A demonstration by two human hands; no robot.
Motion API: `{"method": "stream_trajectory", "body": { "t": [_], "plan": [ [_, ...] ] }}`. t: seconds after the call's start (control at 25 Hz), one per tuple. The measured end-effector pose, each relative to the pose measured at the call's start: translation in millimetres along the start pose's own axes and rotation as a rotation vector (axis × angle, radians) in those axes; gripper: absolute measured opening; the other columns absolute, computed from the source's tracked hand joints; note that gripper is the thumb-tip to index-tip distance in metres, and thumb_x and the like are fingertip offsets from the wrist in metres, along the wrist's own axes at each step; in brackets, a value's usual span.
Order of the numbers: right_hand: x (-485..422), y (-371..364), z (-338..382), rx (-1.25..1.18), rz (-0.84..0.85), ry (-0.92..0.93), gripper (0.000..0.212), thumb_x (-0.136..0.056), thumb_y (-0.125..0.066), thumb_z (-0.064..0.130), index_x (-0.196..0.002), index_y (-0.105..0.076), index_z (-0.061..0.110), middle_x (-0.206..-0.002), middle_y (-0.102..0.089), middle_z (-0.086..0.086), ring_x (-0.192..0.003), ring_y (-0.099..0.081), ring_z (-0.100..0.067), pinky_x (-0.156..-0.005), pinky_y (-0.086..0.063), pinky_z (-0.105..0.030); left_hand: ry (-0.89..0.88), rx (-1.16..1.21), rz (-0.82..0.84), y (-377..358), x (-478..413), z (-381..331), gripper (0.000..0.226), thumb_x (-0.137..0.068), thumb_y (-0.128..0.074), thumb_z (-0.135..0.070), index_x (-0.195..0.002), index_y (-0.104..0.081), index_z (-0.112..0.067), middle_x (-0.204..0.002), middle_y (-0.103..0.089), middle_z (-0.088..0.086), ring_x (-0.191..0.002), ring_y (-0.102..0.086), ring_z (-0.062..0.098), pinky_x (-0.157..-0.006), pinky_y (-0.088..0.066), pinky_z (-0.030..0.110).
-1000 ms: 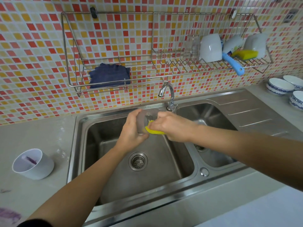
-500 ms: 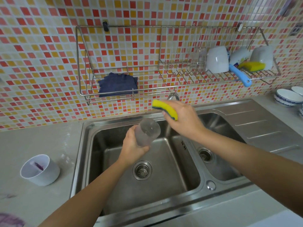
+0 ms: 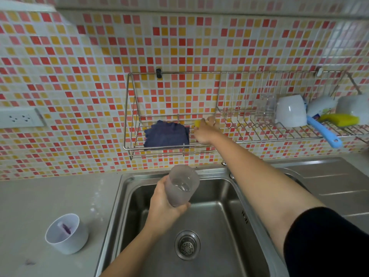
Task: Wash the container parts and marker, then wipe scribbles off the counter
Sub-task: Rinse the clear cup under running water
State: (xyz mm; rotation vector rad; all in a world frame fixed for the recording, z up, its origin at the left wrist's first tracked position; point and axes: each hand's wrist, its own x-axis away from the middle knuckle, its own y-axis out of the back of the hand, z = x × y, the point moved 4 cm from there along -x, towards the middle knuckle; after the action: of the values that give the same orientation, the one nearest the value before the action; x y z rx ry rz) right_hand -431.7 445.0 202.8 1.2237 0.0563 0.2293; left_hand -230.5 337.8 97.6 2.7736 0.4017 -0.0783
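The frosted translucent plastic cup (image 3: 182, 185), one part of the container, is over the left basin of the steel sink (image 3: 223, 216), a little tilted, with some water inside. The left hand (image 3: 164, 208) is wrapped firmly around its lower wall. At about one o'clock from the cup, the right hand (image 3: 205, 130) reaches into the wire wall rack (image 3: 131, 108), fingers closed on a yellow sponge (image 3: 197, 123) just beside the folded dark blue cloth (image 3: 166, 135).

I judge the step is to put the sponge down in the rack. It is better to lay it flat on the wires, not on the cloth, and to let go only when it rests there. The cup should stay above the basin so the drops fall in.

At eight o'clock from the cup, the white round cup with purple marker stains (image 3: 66, 233) stands on the grey table (image 3: 50, 196), not washed yet; a purple scribble (image 3: 30, 262) lies near it.
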Motion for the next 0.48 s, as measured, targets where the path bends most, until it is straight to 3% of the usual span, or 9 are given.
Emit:
{"method": "stream_trajectory", "body": {
  "t": [0.12,0.2,0.36,0.48],
  "plan": [
    [-10,-7,3,0.079,0.195,-0.043,0.066,-0.099,-0.030,0.036,-0.148,0.008,0.011,-0.156,0.018,-0.009,-0.142,0.011,-0.035,-0.115,-0.005,-0.045,-0.004,0.002,-0.023,4,-2,2,0.086,-0.059,-0.086,-0.017,-0.128,-0.037,-0.030,-0.116,-0.053,-0.016,-0.104,-0.053,-0.004,-0.072,-0.044,0.006],
    [-10,-6,4,0.113,0.183,-0.035,0.067,-0.099,-0.023,0.044,-0.148,0.007,0.011,-0.157,0.015,-0.008,-0.143,0.010,-0.033,-0.115,-0.003,-0.044,-0.002,0.007,-0.025,2,-3,3,0.085,-0.058,-0.086,-0.017,-0.127,-0.038,-0.031,-0.115,-0.053,-0.017,-0.104,-0.054,-0.003,-0.074,-0.046,0.009],
    [5,16,3,-0.002,-0.195,0.073,0.061,-0.097,-0.023,0.045,-0.147,-0.019,0.010,-0.155,-0.016,-0.015,-0.141,-0.013,-0.033,-0.113,-0.016,-0.046,0.027,0.059,0.015,-11,-7,5,0.080,-0.059,-0.086,-0.016,-0.121,-0.038,-0.035,-0.113,-0.055,-0.015,-0.101,-0.056,-0.001,-0.074,-0.047,0.013],
    [40,41,-19,-0.170,-0.587,0.201,0.044,-0.095,-0.033,0.035,-0.130,-0.047,0.013,-0.133,-0.047,-0.012,-0.124,-0.040,-0.029,-0.101,-0.032,-0.040,0.067,0.172,0.124,-32,-7,12,0.080,-0.060,-0.086,-0.015,-0.118,-0.038,-0.040,-0.120,-0.055,-0.009,-0.104,-0.057,-0.003,-0.083,-0.051,0.020]
  ]
}}
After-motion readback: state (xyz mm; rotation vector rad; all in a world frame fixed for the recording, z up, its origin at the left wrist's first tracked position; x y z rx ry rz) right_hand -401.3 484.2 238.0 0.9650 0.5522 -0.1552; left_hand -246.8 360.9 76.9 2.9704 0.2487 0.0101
